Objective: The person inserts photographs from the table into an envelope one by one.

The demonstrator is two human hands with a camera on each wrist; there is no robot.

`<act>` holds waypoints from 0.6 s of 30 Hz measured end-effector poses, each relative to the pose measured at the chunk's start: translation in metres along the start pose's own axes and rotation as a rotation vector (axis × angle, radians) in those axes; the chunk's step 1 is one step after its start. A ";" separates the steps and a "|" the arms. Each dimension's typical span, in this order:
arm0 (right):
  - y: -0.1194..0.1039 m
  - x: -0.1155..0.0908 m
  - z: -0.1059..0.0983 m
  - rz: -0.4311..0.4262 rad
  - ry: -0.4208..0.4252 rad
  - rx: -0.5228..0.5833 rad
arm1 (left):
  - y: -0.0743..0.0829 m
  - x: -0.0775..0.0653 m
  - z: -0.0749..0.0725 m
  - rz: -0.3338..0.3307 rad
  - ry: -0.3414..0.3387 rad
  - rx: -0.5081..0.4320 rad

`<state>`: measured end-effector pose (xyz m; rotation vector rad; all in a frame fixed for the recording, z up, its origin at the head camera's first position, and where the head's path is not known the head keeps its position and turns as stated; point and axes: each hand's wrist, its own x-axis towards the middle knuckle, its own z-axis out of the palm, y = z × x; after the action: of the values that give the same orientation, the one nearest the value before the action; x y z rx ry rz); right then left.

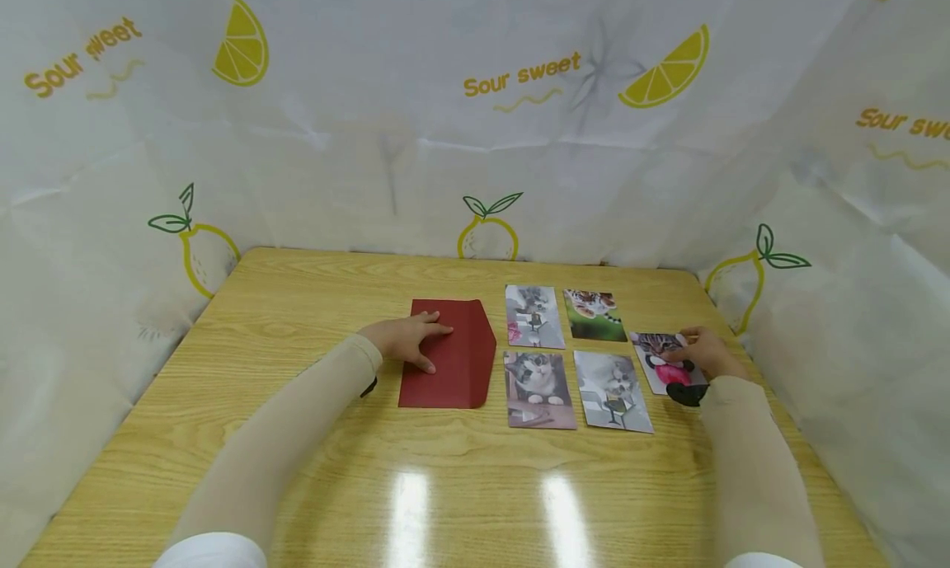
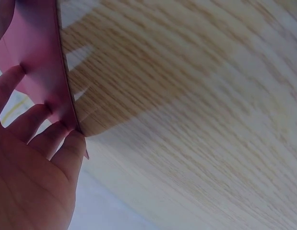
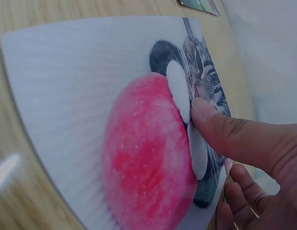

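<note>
My left hand (image 1: 404,338) rests on a red envelope (image 1: 463,370) with its fingers spread; the envelope's pointed flap faces right. In the left wrist view, fingertips (image 2: 38,112) touch the envelope (image 2: 35,52) near its edge. Far to the right, my right hand (image 1: 707,350) pinches the edge of a photo card (image 3: 57,91). This card shows a tabby cat and a large pink-red fruit. The right thumb (image 3: 225,124) lies over the printed side, while the other fingers curl at the card's edge, partly hidden.
Between the hands lie several cards in two rows: a grey cat card (image 1: 545,325), a tiger card (image 1: 597,329), a cat-with-paws card (image 1: 534,407) and another grey cat card (image 1: 616,387). A lemon-printed white curtain (image 1: 356,197) rises behind the wooden table (image 1: 475,469).
</note>
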<state>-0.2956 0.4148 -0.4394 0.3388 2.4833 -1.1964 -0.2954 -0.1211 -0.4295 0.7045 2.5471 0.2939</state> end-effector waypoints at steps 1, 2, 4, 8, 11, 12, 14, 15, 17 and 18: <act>0.000 0.000 0.000 0.000 0.006 0.003 | 0.000 0.000 0.000 0.000 0.000 0.000; 0.001 0.001 0.001 -0.003 0.013 0.010 | 0.000 0.000 0.000 0.001 0.000 0.001; 0.002 0.003 0.002 -0.015 0.042 0.022 | 0.000 0.000 0.000 0.003 -0.001 0.002; 0.003 0.003 0.005 -0.047 0.117 0.043 | 0.000 0.000 0.000 0.004 -0.002 0.003; 0.001 0.000 0.006 -0.063 0.172 0.039 | 0.000 0.000 -0.001 0.002 -0.001 0.002; 0.001 0.000 0.006 -0.071 0.184 0.031 | -0.001 0.000 -0.001 0.002 0.000 0.001; 0.001 -0.003 0.005 -0.099 0.206 0.025 | -0.001 0.000 0.000 0.003 0.002 0.001; 0.000 -0.004 0.004 -0.114 0.221 0.015 | -0.001 0.000 0.000 0.003 0.002 0.001; -0.001 -0.007 0.001 -0.145 0.230 -0.010 | -0.001 0.000 0.000 0.005 0.002 0.003; -0.002 -0.009 0.000 -0.161 0.234 -0.016 | -0.001 0.000 0.000 0.006 0.002 0.003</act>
<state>-0.2882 0.4135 -0.4343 0.2942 2.7653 -1.2630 -0.2960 -0.1221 -0.4300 0.7131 2.5483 0.2929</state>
